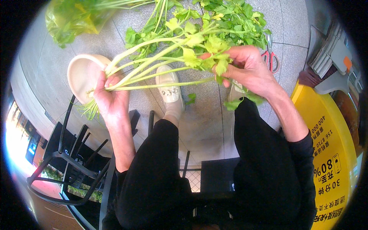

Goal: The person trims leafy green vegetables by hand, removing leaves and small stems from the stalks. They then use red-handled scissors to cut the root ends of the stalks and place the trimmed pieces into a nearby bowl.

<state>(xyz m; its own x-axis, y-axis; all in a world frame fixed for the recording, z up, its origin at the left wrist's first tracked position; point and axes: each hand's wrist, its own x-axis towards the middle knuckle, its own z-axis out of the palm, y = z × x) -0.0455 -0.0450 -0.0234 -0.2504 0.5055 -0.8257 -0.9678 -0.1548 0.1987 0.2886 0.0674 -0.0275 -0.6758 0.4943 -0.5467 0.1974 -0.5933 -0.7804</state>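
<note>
My left hand point(112, 93) is closed around the lower stalks of a bunch of leafy celery point(152, 60), its pale base beside a cream round bowl point(83, 72) on the floor. My right hand point(247, 69) pinches leaves at the other end of the bunch. Beyond my hands, more leafy green stalks point(241, 20) lie on the floor. Red-handled scissors point(270, 59) rest on the tiles, their blades partly under the pile. A small loose green leaf point(191, 99) lies between my shoes. Thin green shoots point(90, 109) hang beside my left hand.
A yellow translucent plastic bag point(77, 21) with greens is at the upper left. Black metal chair frames point(67, 164) stand at the lower left. On the right are a yellow panel bearing writing point(325, 143) and a grey dustpan point(333, 83). My shoes point(169, 86) are on the tiled floor.
</note>
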